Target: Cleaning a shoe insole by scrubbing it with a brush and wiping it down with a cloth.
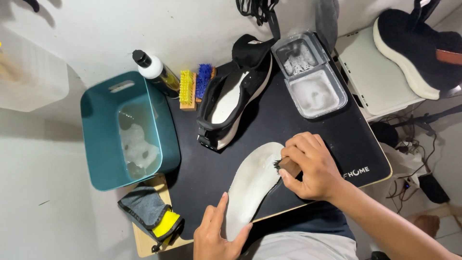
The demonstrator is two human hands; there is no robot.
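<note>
A pale grey insole [250,185] lies on the black mat [298,130] near the table's front edge. My right hand [310,166] is closed around a small wooden brush [288,166], whose dark bristles touch the insole's upper right edge. My left hand [216,236] rests on the insole's near end, thumb and fingers spread to pin it down. A black shoe with a white sole [231,98] lies on its side behind the insole.
A teal tub [103,144] with soapy water stands at the left. Behind the mat are a dark bottle with a white neck [154,70], a yellow brush [186,89], a blue brush [203,79] and a clear two-part tray [310,74] with foam. A grey-yellow cloth [151,216] lies front left. A second shoe [416,48] sits far right.
</note>
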